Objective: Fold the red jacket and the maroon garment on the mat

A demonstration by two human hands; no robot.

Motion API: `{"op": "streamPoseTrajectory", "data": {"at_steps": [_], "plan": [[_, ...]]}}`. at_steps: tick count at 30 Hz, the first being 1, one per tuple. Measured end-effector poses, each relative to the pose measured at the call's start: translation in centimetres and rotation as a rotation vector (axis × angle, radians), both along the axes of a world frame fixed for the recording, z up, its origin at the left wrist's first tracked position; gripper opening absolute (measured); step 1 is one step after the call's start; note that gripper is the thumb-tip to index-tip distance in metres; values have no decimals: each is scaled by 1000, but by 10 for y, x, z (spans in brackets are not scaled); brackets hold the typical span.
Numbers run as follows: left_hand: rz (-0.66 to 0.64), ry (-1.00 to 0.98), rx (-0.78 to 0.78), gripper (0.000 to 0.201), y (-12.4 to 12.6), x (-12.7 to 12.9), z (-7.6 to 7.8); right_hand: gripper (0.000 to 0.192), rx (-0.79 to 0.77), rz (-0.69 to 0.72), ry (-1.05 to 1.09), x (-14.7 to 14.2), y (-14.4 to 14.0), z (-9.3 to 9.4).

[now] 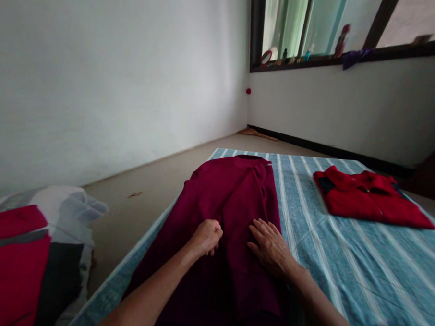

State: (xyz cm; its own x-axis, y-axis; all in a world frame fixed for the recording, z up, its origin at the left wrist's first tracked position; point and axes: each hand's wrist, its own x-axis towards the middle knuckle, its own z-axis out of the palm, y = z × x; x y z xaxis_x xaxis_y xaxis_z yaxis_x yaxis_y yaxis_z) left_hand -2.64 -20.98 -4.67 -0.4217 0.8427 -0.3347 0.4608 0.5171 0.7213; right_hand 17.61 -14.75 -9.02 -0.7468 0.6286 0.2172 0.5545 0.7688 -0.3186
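A maroon long-sleeved top (216, 192) lies spread on a blue-and-white striped cloth, its neckline at the far end and one sleeve laid lengthwise along its right part. My left hand (207, 235) is closed at the inner edge of that sleeve, gripping a bit of the fabric; the fingertips are mostly hidden. Flat on the sleeve's right side rests my right hand (269, 244), fingers stretched out and holding nothing. The near end of the top is dark and partly covered by my forearms.
A folded red collared shirt (374, 198) lies to the right on the striped cloth (308, 224). At the left are red and dark clothes (14, 264) beside a whitish plastic bag (67, 202). Walls and a window sill (301, 63) with small items stand beyond.
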Motion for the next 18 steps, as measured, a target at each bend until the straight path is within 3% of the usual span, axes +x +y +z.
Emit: {"op": "streamPoseTrajectory", "data": {"at_steps": [5,10,18], "plan": [[-16,-91,-20,18,0,-1,6,46,8,-10,16,0,-1,0],[71,-253,15,21,14,6,13,46,-5,-4,19,0,-2,2],[197,-428,225,28,25,16,17,48,-7,-7,26,-1,0,0]]}}
